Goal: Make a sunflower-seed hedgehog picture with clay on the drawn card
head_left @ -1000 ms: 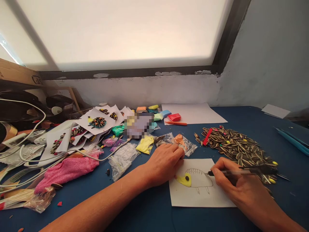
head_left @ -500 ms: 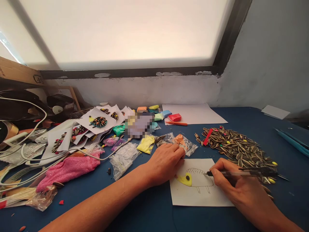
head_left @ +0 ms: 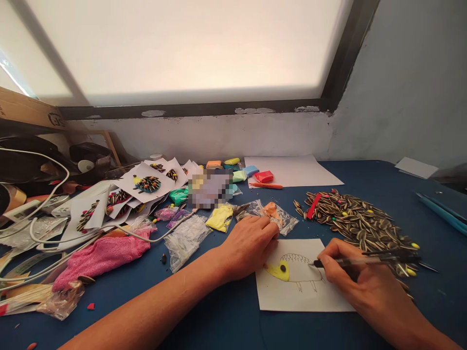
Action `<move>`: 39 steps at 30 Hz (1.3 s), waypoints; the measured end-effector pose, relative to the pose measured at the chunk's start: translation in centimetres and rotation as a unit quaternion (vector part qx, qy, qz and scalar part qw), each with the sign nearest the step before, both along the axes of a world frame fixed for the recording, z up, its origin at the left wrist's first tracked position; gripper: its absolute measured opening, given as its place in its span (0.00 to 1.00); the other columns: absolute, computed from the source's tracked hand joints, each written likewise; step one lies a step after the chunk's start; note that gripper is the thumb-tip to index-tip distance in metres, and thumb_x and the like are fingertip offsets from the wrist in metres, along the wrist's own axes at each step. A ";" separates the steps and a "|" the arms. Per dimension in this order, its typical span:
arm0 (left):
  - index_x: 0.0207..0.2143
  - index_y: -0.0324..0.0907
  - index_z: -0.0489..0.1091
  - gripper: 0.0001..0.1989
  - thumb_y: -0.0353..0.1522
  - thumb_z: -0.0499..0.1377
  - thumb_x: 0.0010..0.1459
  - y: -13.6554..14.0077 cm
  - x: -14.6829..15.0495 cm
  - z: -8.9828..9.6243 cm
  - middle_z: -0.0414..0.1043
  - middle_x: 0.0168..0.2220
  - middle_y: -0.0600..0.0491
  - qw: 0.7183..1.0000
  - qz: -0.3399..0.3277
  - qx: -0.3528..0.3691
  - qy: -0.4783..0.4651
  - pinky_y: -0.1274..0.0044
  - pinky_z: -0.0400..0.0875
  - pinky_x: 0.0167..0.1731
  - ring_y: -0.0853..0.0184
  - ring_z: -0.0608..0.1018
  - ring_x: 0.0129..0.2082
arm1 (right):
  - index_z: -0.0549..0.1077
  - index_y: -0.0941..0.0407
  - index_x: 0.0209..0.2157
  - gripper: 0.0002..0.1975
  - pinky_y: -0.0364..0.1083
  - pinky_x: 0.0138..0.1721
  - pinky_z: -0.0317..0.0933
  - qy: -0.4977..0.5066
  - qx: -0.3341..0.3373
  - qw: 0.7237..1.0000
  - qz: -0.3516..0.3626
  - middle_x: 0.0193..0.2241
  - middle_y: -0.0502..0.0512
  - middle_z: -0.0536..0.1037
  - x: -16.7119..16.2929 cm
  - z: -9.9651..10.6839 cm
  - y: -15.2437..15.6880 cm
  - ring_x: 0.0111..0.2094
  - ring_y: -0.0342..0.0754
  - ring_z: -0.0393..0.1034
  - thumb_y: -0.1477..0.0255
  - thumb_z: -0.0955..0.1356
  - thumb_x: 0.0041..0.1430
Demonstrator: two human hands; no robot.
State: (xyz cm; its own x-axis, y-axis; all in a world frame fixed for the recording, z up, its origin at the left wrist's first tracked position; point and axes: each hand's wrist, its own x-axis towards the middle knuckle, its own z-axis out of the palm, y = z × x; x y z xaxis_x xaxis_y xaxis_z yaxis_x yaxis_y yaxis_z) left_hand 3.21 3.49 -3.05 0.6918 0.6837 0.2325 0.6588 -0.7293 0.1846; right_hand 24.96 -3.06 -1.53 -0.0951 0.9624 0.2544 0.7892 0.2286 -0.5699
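Note:
My right hand point(head_left: 350, 274) grips a black pen point(head_left: 365, 260), its tip touching the drawing near the upper right of an animal's outlined body. The drawing is on a small white sheet of paper point(head_left: 277, 300). Yellow clay point(head_left: 278, 270) with a black dot for an eye fills the animal's head at the left. Short zigzag strokes cover the top of the body, and thin legs are drawn below. With fingers bent and close together, my left hand point(head_left: 251, 245) holds down the sheet's upper left edge. Its fingertips are partly hidden.
A heap of striped sunflower seeds point(head_left: 365, 223) lies right of the sheet. Beyond my left hand are yellow clay point(head_left: 220, 217) and orange clay point(head_left: 270, 210) on plastic wrappers. Seed-decorated cards point(head_left: 146, 181), a pink cloth point(head_left: 105, 255) and a white cable point(head_left: 153, 239) crowd the left.
The pen tip has barely shifted at the drawing. My left hand stays on the sheet. The whole view has moved very slightly.

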 end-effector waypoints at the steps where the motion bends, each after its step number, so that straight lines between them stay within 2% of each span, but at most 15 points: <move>1: 0.35 0.42 0.65 0.04 0.30 0.52 0.65 0.0 0.0 0.0 0.72 0.36 0.53 1.000 0.000 0.000 0.001 0.73 0.62 0.34 0.65 0.72 0.35 | 0.66 0.52 0.21 0.14 0.40 0.14 0.49 0.007 -0.004 1.000 -0.004 0.13 0.44 0.63 -0.1 0.3 0.0 0.14 0.41 0.55 0.63 0.61 0.58; 4: 0.35 0.42 0.65 0.04 0.30 0.53 0.65 0.1 0.0 0.2 0.72 0.37 0.53 1.000 0.003 -0.002 0.005 0.73 0.62 0.35 0.65 0.72 0.36 | 0.64 0.52 0.19 0.15 0.40 0.12 0.48 0.014 -0.009 1.000 -0.016 0.12 0.44 0.60 -0.3 1.1 0.1 0.13 0.40 0.53 0.62 0.61 0.56; 7: 0.35 0.42 0.65 0.04 0.29 0.53 0.65 0.0 0.1 0.4 0.72 0.37 0.53 1.000 0.005 -0.006 0.009 0.73 0.62 0.35 0.65 0.72 0.36 | 0.65 0.52 0.18 0.14 0.40 0.12 0.49 0.003 -0.001 1.000 -0.019 0.12 0.45 0.61 -0.4 1.4 0.1 0.13 0.41 0.54 0.63 0.61 0.55; 29: 0.35 0.42 0.65 0.04 0.30 0.52 0.65 -0.1 0.0 0.2 0.72 0.37 0.53 1.000 0.003 -0.004 0.007 0.73 0.61 0.34 0.65 0.72 0.36 | 0.65 0.52 0.19 0.14 0.40 0.13 0.50 -0.016 0.030 0.999 0.014 0.12 0.45 0.63 -0.2 0.7 0.3 0.13 0.40 0.56 0.65 0.61 0.57; 33: 0.35 0.42 0.64 0.04 0.30 0.52 0.65 0.0 0.0 0.1 0.72 0.37 0.53 1.000 0.000 -0.003 0.004 0.73 0.61 0.35 0.65 0.72 0.36 | 0.66 0.51 0.19 0.14 0.40 0.14 0.52 0.003 0.041 0.999 0.019 0.13 0.44 0.65 -0.1 0.7 0.1 0.14 0.40 0.59 0.65 0.62 0.58; 37: 0.35 0.42 0.65 0.04 0.30 0.53 0.65 0.1 0.0 0.1 0.71 0.37 0.53 1.000 -0.002 0.002 0.002 0.73 0.61 0.34 0.65 0.72 0.35 | 0.68 0.50 0.21 0.12 0.39 0.19 0.59 0.027 0.071 0.997 0.032 0.16 0.44 0.69 -0.6 0.6 -0.3 0.17 0.41 0.65 0.67 0.63 0.59; 39: 0.35 0.42 0.65 0.04 0.30 0.53 0.65 0.1 0.0 0.0 0.71 0.36 0.53 1.000 -0.003 0.007 0.001 0.73 0.62 0.34 0.65 0.72 0.35 | 0.70 0.50 0.23 0.12 0.39 0.20 0.60 0.032 0.060 0.996 0.055 0.17 0.43 0.70 -1.0 0.6 -0.4 0.18 0.41 0.66 0.66 0.64 0.59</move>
State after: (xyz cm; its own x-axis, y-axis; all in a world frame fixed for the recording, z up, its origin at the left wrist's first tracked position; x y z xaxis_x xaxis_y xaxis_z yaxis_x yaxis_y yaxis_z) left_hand 3.20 3.59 -3.01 0.6961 0.6765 0.2404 0.6551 -0.7355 0.1728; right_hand 23.96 -3.50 -0.95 -0.1778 0.9097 0.3753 0.7186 0.3806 -0.5820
